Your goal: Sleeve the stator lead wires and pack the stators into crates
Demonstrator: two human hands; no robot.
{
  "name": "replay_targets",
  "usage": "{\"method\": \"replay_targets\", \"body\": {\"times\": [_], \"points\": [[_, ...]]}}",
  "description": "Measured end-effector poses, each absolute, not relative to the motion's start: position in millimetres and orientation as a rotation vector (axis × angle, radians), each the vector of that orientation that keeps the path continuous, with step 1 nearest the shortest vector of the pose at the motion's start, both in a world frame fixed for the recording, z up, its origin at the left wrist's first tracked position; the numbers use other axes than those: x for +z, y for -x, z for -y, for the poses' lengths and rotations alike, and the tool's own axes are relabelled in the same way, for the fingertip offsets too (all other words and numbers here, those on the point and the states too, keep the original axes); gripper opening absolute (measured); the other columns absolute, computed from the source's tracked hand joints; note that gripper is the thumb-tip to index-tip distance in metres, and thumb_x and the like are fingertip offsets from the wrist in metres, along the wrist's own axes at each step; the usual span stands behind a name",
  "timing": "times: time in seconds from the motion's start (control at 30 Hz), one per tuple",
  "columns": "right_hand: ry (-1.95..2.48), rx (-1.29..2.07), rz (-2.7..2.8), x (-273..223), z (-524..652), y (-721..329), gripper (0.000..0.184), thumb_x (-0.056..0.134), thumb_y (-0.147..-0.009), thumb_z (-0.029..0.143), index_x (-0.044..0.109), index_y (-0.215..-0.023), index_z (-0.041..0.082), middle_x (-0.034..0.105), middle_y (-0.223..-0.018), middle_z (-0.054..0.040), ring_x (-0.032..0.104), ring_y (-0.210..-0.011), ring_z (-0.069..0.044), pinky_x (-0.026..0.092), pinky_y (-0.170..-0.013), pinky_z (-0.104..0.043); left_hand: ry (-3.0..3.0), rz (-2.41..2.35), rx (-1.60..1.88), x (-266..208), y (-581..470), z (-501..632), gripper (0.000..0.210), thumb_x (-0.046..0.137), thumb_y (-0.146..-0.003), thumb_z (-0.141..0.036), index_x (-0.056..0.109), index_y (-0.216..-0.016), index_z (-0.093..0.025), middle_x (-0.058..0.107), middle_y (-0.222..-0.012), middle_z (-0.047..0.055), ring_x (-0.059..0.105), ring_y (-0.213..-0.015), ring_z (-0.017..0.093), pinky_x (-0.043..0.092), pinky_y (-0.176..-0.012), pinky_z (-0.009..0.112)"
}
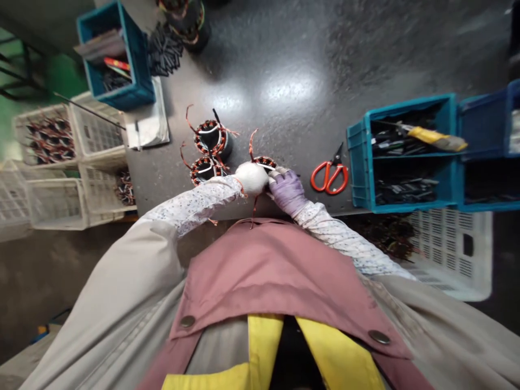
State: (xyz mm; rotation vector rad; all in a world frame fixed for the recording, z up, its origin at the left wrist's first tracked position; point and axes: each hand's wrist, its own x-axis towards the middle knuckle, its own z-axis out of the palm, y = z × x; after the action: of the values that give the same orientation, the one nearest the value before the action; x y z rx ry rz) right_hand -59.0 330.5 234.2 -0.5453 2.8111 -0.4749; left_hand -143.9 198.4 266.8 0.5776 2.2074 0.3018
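My left hand (pixel 252 178), in a white glove, is closed on the near side of a motor stator (pixel 266 161) with orange-and-black windings. From the right, my right hand (pixel 287 190), in a purple glove with pale fingertips, has its fingers bent against the same stator by a white tube. What the right fingertips pinch is too small to make out. Orange lead wires stick out from the stator on the far and near sides. Just left of my left hand stand two similar stators, a farther one (pixel 210 136) and a nearer one (pixel 204 170), with loose leads.
Red-handled scissors (pixel 329 176) lie right of my hands. Beyond them, a blue divided bin (pixel 361 162) holds dark tubes and a yellow-handled tool (pixel 436 137). Papers (pixel 147 127), another blue bin (pixel 140 70) and black tubes (pixel 164 50) sit at left. White crates (pixel 97 127) stand beside the table.
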Motion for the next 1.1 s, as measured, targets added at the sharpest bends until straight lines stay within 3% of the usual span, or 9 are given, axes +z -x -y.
{"method": "replay_targets", "body": {"times": [0.1, 0.27, 0.33, 0.4, 0.47, 0.53, 0.7, 0.9, 1.1], "points": [[0.421, -0.593, -2.817, 227.2, -321.2, 64.6, 0.028, 0.05, -0.092, 0.018, 0.071, -0.11, 0.012, 0.067, -0.123, -0.0176, 0.054, -0.122, -0.032, 0.042, -0.103, -0.049, -0.472, -2.167, 0.418, 268.4, 130.3, -196.3, 0.015, 0.066, -0.073, -0.026, 0.068, -0.062, -0.015, 0.063, -0.064, 0.006, 0.062, -0.067, 0.019, 0.045, -0.066, 0.028], [0.375, -1.039, -2.851, 224.4, -337.0, 59.4, 0.023, 0.06, -0.088, 0.027, 0.071, -0.103, 0.014, 0.07, -0.116, -0.0154, 0.056, -0.117, -0.03, 0.043, -0.104, -0.047, -0.264, -2.264, 0.657, 277.4, 106.0, -163.6, 0.036, 0.042, -0.09, -0.036, 0.069, -0.086, -0.013, 0.063, -0.065, 0.003, 0.048, -0.048, 0.01, 0.043, -0.052, 0.024], [0.146, -1.394, -2.922, 220.6, -351.6, 53.9, 0.032, 0.064, -0.085, 0.038, 0.069, -0.106, 0.015, 0.068, -0.12, -0.0143, 0.055, -0.12, -0.03, 0.04, -0.108, -0.048, -0.223, -2.422, 0.78, 280.8, 113.5, -145.8, 0.038, 0.039, -0.091, -0.037, 0.069, -0.091, -0.013, 0.065, -0.073, 0.004, 0.054, -0.058, 0.012, 0.047, -0.06, 0.025], [-0.447, -1.81, -2.814, 214.0, -361.8, 53.8, 0.032, 0.058, -0.087, 0.044, 0.066, -0.103, 0.017, 0.069, -0.117, -0.0121, 0.058, -0.115, -0.026, 0.042, -0.107, -0.047, -0.341, -2.554, 0.788, 280.6, 127.3, -136.1, 0.032, 0.048, -0.089, -0.038, 0.071, -0.089, -0.016, 0.069, -0.094, 0.007, 0.062, -0.079, 0.015, 0.05, -0.076, 0.027], [-1.038, -2.124, -2.329, 207.2, -362.8, 63.0, 0.033, 0.048, -0.091, 0.048, 0.063, -0.095, 0.019, 0.071, -0.103, -0.0092, 0.065, -0.1, -0.022, 0.049, -0.1, -0.045, -0.531, -2.548, 0.613, 276.6, 141.1, -138.4, 0.022, 0.061, -0.084, -0.036, 0.073, -0.093, -0.02, 0.066, -0.12, 0.005, 0.063, -0.096, 0.018, 0.048, -0.087, 0.027], [-1.215, -2.266, -1.791, 203.5, -354.1, 80.1, 0.039, 0.041, -0.093, 0.054, 0.06, -0.089, 0.021, 0.071, -0.087, -0.0064, 0.068, -0.086, -0.02, 0.054, -0.09, -0.042, -0.604, -2.469, 0.425, 271.2, 151.2, -148.7, 0.03, 0.067, -0.08, -0.032, 0.071, -0.109, -0.025, 0.064, -0.127, 0.004, 0.065, -0.099, 0.02, 0.048, -0.086, 0.028], [-0.794, -2.193, -1.662, 213.9, -312.4, 127.0, 0.044, 0.048, -0.09, 0.062, 0.06, -0.082, 0.02, 0.07, -0.078, -0.0062, 0.066, -0.079, -0.02, 0.055, -0.08, -0.037, -0.638, -2.366, 0.201, 263.5, 162.3, -158.7, 0.048, 0.056, -0.088, -0.031, 0.055, -0.135, -0.023, 0.072, -0.111, 0.011, 0.068, -0.099, 0.025, 0.049, -0.083, 0.031], [-0.508, -1.576, -2.264, 217.3, -250.7, 165.1, 0.031, 0.051, -0.09, 0.037, 0.055, -0.065, 0.02, 0.065, -0.076, -0.0023, 0.059, -0.081, -0.018, 0.047, -0.087, -0.034, -0.49, -2.372, 0.197, 255.5, 168.7, -143.6, 0.037, 0.046, -0.092, -0.021, 0.06, -0.125, -0.01, 0.071, -0.104, 0.019, 0.068, -0.1, 0.026, 0.049, -0.086, 0.032], [-0.788, -1.992, -1.964, 224.7, -268.4, 149.5, 0.04, 0.045, -0.092, 0.053, 0.063, -0.085, 0.018, 0.068, -0.087, -0.0034, 0.062, -0.085, -0.016, 0.052, -0.08, -0.031, -0.604, -2.361, 0.41, 273.3, 164.8, -132.0, 0.026, 0.057, -0.087, -0.028, 0.07, -0.107, -0.017, 0.066, -0.12, 0.014, 0.066, -0.101, 0.024, 0.049, -0.09, 0.034]]}}
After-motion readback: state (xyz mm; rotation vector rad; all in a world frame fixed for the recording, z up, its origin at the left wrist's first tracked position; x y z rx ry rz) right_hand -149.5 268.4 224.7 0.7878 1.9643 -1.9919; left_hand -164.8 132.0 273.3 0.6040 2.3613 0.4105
